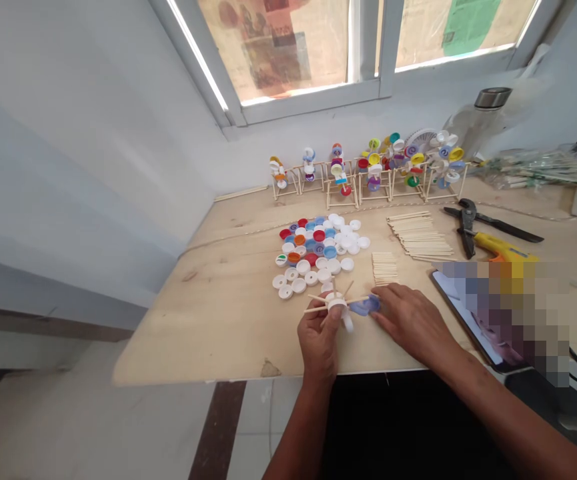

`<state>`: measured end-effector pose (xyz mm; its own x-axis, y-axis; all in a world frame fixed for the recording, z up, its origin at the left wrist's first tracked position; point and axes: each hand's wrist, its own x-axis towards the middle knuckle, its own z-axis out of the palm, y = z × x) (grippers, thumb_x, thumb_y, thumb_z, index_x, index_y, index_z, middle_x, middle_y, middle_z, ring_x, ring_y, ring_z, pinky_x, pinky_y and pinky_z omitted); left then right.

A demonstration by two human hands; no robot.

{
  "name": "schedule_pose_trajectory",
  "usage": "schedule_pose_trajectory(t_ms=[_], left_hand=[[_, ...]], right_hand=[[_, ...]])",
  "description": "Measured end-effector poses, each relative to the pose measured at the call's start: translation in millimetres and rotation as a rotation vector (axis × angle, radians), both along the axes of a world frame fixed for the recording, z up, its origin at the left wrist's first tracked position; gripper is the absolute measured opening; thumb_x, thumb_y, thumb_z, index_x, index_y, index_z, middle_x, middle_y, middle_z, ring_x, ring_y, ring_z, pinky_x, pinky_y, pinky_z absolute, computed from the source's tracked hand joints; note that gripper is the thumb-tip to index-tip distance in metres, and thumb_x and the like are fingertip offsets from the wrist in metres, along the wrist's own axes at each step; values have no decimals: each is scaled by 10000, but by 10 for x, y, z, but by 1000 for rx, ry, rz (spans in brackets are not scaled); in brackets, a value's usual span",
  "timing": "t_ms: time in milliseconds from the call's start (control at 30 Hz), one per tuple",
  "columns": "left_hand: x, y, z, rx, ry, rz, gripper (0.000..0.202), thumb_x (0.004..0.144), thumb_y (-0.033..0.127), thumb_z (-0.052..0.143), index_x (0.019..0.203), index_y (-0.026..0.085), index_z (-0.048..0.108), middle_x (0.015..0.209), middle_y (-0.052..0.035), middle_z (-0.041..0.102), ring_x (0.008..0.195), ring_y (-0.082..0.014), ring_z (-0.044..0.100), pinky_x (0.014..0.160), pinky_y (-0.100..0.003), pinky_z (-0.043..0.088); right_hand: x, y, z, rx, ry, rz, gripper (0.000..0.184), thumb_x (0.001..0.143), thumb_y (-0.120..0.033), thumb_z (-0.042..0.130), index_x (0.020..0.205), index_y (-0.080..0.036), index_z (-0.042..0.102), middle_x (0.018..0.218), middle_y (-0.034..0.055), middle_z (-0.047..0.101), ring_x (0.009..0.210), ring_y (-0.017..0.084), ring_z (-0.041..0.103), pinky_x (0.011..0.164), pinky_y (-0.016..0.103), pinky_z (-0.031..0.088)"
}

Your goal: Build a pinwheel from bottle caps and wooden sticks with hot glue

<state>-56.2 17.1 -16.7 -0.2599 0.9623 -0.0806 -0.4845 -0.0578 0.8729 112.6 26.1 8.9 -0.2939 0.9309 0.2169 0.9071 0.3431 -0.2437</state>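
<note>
My left hand (319,343) is closed around a white bottle cap (337,301) with several thin wooden sticks standing out from its rim like spokes. Below it a white cap (349,323) hangs at an angle from the same piece. At the right side of the piece is a light blue bottle cap (365,306), by a stick that points right. The fingers of my right hand (413,321) are closed on the far edge of this blue cap. Beyond my hands lies a spread of loose caps (319,235) in white, blue, red and orange.
Cut sticks lie in a short bundle (385,269) and a longer pile (421,235). Pliers (468,227), a yellow glue gun (505,250) and a partly blurred phone (461,313) are at right. Finished cap wheels on stick frames (375,177) line the wall, near a bottle (483,120).
</note>
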Motion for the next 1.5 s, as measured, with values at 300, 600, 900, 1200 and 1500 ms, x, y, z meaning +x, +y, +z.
schedule_pose_trajectory(t_ms=[300, 600, 900, 1200, 1500], left_hand=[[-23, -62, 108, -8, 132, -75, 334, 621, 372, 805, 880, 177, 724, 840, -56, 704, 725, -164, 635, 667, -249, 486], [80, -130, 358, -38, 317, -94, 311, 632, 377, 779, 859, 170, 724, 808, -42, 702, 729, -176, 627, 655, -256, 486], [125, -137, 404, -48, 285, -124, 283, 627, 355, 785, 843, 180, 728, 896, -59, 719, 747, -177, 631, 648, -253, 483], [122, -97, 377, -117, 165, -190, 289, 645, 350, 788, 866, 170, 738, 827, -48, 714, 771, -168, 626, 717, -261, 464], [188, -45, 339, -201, -46, -220, 290, 628, 348, 806, 818, 146, 720, 817, -51, 703, 754, -141, 606, 748, -252, 441]], right_hand=[[180, -51, 64, -54, 255, -89, 264, 855, -366, 523, 1058, -238, 632, 931, 51, 647, 794, 186, 619, 714, 322, 490], [220, -210, 446, -151, 472, 95, 305, 896, -347, 505, 1174, -256, 592, 1082, 55, 634, 1019, 191, 585, 898, 365, 477], [205, -205, 447, -120, 355, 156, 234, 914, -323, 484, 1100, -258, 610, 1051, 58, 632, 986, 203, 580, 872, 406, 468], [249, -222, 419, -81, 379, 158, 298, 887, -343, 529, 1160, -248, 598, 1113, 58, 648, 1051, 202, 579, 898, 381, 483], [264, -306, 418, 199, 319, 210, 315, 868, -219, 568, 1180, -224, 529, 1138, 70, 626, 1084, 208, 551, 903, 385, 432]])
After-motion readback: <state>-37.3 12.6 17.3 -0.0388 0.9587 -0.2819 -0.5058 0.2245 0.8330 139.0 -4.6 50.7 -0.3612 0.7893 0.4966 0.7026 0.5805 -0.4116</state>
